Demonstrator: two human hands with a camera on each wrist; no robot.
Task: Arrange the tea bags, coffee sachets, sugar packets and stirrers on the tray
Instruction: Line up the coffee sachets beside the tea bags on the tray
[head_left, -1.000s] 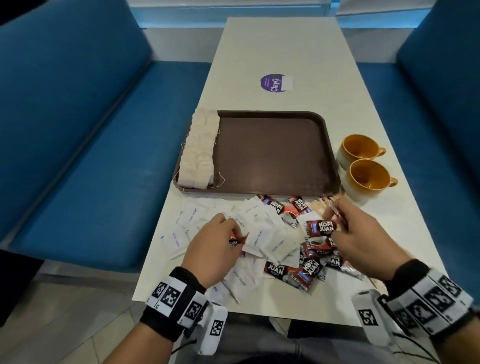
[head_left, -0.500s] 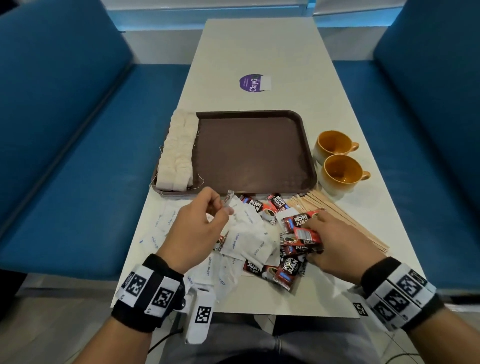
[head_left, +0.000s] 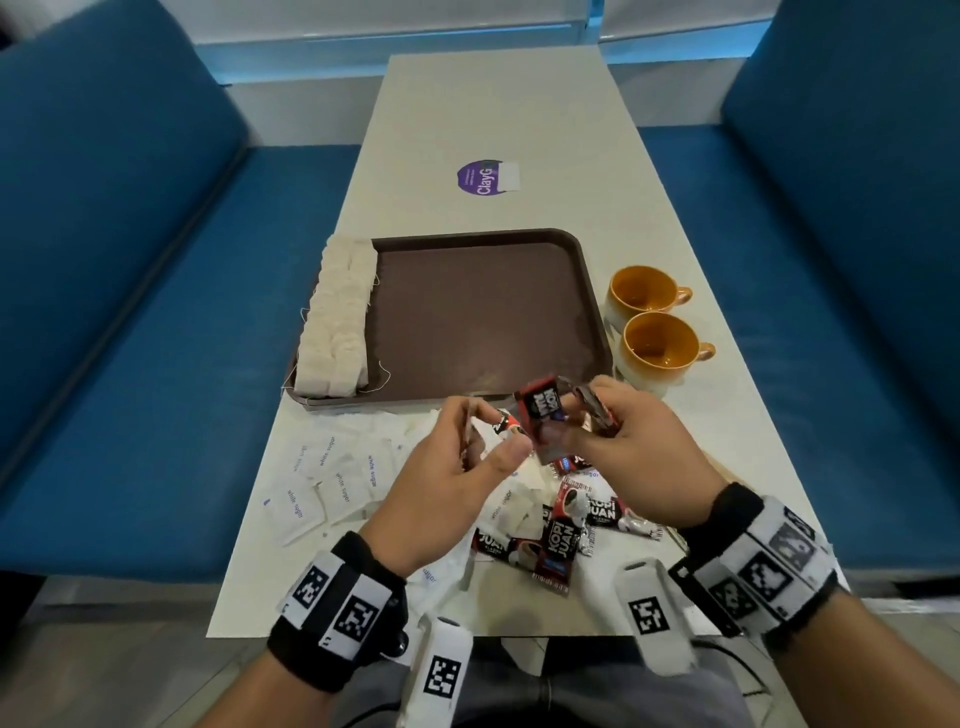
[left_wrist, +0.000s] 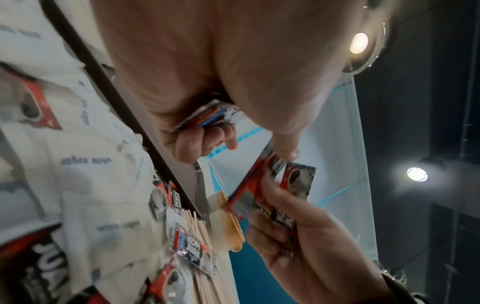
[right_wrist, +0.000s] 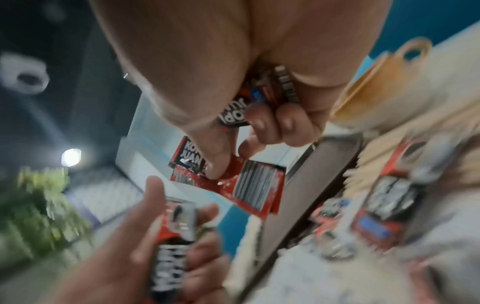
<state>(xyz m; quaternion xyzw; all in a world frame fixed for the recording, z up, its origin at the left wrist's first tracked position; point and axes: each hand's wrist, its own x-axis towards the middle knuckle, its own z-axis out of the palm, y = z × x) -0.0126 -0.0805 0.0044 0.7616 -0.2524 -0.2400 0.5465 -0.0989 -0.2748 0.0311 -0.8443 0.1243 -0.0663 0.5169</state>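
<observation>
1. Blue booth seats flank a pale table (head_left: 498, 114), where a brown tray (head_left: 488, 317) holds only a row of tea bags (head_left: 337, 322) along its left edge.
2. Both hands hover just above the tray's near rim. The left hand (head_left: 457, 467) has its fingers curled round a coffee sachet (right_wrist: 171, 232); the right hand (head_left: 628, 457) pinches several sachets (head_left: 543, 410) in a loose fan.
3. Risk: the right hand's fan looks untidy, so a sachet could slide out and drop back into the pile as the hands come together.
4. Risk: slick wrappers pressed together may skew, so the bundle would land crooked on the tray.
5. Risk: the two cups (head_left: 660, 348) stand just right of the tray, near the right hand; a wide swing could knock one.
6. More sachets (head_left: 561, 540) and sugar packets (head_left: 322, 483) lie on the table beneath and left of the hands. Stirrers (left_wrist: 200, 236) lie under the right hand, mostly hidden in the head view.
</observation>
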